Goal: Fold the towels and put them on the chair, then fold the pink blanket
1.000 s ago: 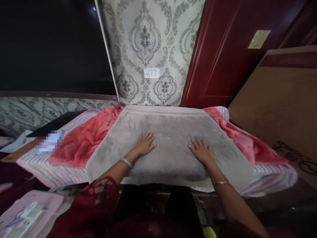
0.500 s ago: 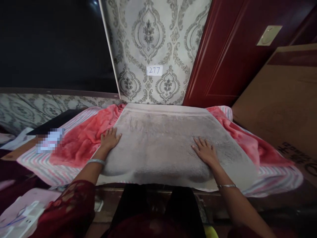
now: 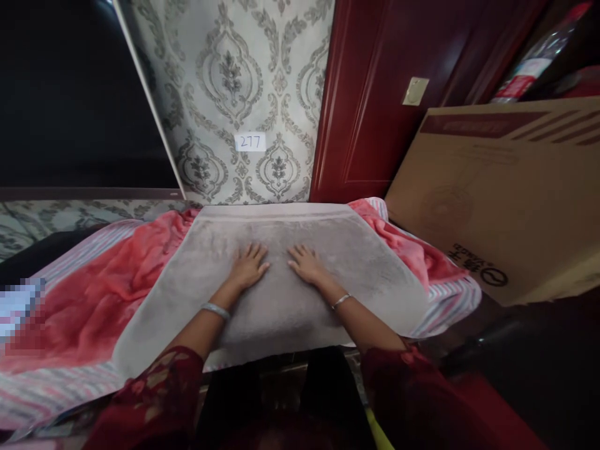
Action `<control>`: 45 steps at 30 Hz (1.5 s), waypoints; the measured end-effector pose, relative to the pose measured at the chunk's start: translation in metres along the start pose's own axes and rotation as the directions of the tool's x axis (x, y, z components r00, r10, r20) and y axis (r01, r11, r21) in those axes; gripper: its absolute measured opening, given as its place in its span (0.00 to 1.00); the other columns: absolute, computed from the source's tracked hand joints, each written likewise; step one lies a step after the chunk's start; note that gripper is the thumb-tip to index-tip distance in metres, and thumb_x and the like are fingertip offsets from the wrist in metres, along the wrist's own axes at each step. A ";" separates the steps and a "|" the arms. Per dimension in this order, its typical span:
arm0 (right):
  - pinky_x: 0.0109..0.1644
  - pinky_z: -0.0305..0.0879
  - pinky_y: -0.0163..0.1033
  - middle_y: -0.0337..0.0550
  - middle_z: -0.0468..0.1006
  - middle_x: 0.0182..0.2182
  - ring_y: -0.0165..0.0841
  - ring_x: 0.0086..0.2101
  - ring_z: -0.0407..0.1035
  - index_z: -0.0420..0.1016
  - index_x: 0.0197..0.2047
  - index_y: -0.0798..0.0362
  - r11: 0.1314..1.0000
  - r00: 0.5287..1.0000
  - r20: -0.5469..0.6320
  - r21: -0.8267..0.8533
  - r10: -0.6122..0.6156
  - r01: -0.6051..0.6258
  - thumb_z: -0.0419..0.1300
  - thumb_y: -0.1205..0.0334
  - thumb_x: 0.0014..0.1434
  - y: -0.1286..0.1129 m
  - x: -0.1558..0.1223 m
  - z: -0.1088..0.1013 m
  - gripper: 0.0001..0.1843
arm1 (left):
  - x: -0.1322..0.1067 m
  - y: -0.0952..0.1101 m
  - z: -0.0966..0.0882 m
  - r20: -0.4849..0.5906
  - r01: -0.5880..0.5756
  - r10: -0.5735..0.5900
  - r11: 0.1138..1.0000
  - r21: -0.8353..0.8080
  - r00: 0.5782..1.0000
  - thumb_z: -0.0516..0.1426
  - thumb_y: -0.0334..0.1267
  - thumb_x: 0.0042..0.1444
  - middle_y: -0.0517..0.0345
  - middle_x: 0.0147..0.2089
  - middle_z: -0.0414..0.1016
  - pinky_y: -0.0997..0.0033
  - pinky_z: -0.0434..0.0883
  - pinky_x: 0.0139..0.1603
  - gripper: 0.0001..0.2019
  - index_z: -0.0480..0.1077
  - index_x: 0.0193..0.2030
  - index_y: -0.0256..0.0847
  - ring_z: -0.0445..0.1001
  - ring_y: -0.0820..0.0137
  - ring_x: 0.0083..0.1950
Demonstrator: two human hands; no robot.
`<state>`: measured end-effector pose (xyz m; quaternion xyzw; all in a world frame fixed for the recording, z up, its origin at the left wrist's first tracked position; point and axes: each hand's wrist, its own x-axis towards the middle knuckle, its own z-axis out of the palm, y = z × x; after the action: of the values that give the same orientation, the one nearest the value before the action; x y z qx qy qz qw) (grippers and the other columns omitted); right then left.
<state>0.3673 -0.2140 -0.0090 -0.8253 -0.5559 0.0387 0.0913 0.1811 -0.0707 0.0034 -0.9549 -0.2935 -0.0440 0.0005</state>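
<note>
A grey plush towel (image 3: pixel 281 300) with a pale border band at its far end lies spread out in front of me. My left hand (image 3: pixel 248 267) rests flat on it, left of the middle, fingers spread. On the same cloth, a short way to the right, my right hand (image 3: pixel 306 263) lies palm down with its fingers apart. Neither hand holds anything. Beneath the towel is a bunched red-pink blanket (image 3: pixel 107 275), showing on both sides. A striped cloth (image 3: pixel 60 390) shows under the blanket at the edges.
A large cardboard box (image 3: pixel 501 200) stands at the right, with a plastic bottle (image 3: pixel 534 65) behind its top. A dark television screen (image 3: pixel 79 100) is at the left. Patterned wallpaper carries a paper label (image 3: pixel 250 142) reading 277. A red door (image 3: pixel 375 94) stands beside it.
My hands have slid inward over the towel and now lie much closer together. The view has turned to the right, showing more of the box and the bottle.
</note>
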 end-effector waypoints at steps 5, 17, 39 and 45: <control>0.74 0.38 0.56 0.40 0.45 0.76 0.40 0.73 0.38 0.48 0.77 0.42 0.998 0.998 0.030 0.003 -0.059 0.059 0.43 0.44 0.74 0.021 0.008 0.005 0.33 | 0.008 0.013 0.022 -0.043 -0.019 0.018 1.000 -0.015 0.999 0.42 0.50 0.70 0.50 0.79 0.47 0.35 0.46 0.74 0.31 0.51 0.77 0.45 0.45 0.50 0.79; 0.70 0.46 0.62 0.53 0.48 0.75 0.48 0.71 0.46 0.49 0.77 0.48 0.832 0.838 -0.139 -0.113 0.528 -0.543 0.36 0.46 0.74 0.214 -0.054 -0.008 0.34 | 0.013 0.007 0.027 -0.089 -0.016 0.013 1.000 -0.027 0.996 0.43 0.52 0.69 0.53 0.79 0.50 0.40 0.50 0.73 0.31 0.53 0.76 0.49 0.50 0.52 0.78; 0.69 0.47 0.62 0.54 0.54 0.73 0.50 0.69 0.50 0.54 0.76 0.50 0.851 0.837 -0.253 -0.081 0.486 -0.519 0.35 0.45 0.72 0.219 -0.058 0.012 0.35 | 0.073 0.202 0.042 0.005 -0.294 0.299 0.941 -0.171 0.954 0.44 0.59 0.68 0.39 0.79 0.47 0.37 0.44 0.75 0.36 0.55 0.75 0.39 0.45 0.49 0.79; 0.69 0.47 0.63 0.54 0.54 0.73 0.50 0.69 0.49 0.53 0.76 0.49 0.853 0.841 -0.243 -0.081 0.484 -0.515 0.34 0.45 0.72 0.222 -0.058 0.014 0.35 | 0.055 0.082 0.020 0.008 0.042 -0.042 0.999 0.030 0.999 0.43 0.58 0.68 0.44 0.78 0.51 0.39 0.45 0.75 0.33 0.55 0.75 0.44 0.48 0.51 0.78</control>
<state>0.5448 -0.3476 -0.0682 -0.9454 -0.3093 -0.0676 0.0777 0.2747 -0.1074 -0.0097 -0.9487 -0.3140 -0.0354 0.0125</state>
